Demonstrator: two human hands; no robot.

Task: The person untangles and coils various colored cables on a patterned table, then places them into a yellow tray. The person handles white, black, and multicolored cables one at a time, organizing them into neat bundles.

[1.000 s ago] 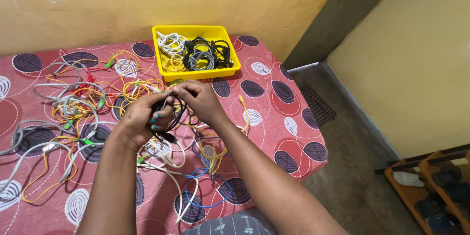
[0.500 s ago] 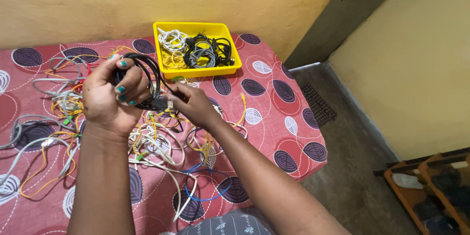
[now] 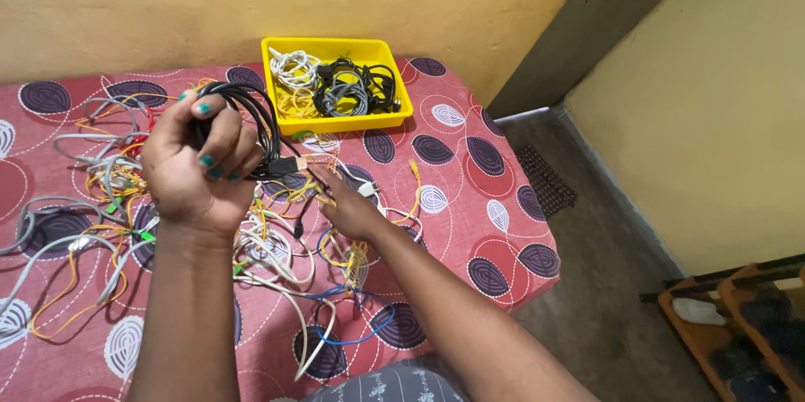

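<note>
Nearest us, at 6 o'clock, a blue cable (image 3: 356, 337) and white cables (image 3: 285, 272) lie looped on the surface (image 3: 495, 251), which is covered in a red cloth with purple leaf ovals. Our right hand (image 3: 348, 205) rests low over the tangle of yellow cables (image 3: 352, 251) at centre, fingers spread loosely and clasping nothing we can make out. At 10 o'clock from it, our left hand (image 3: 197, 167) is raised above the surface and closed around a coiled black cable (image 3: 251, 121); the coil's plug end (image 3: 289, 165) sticks out toward 3 o'clock, just above the right hand's fingertips. Grey cables (image 3: 50, 217) sprawl at 9 o'clock. Farthest, at 12 o'clock, a yellow tray (image 3: 390, 96) against the yellow wall (image 3: 251, 0) holds bundled white, grey and black cables.
</note>
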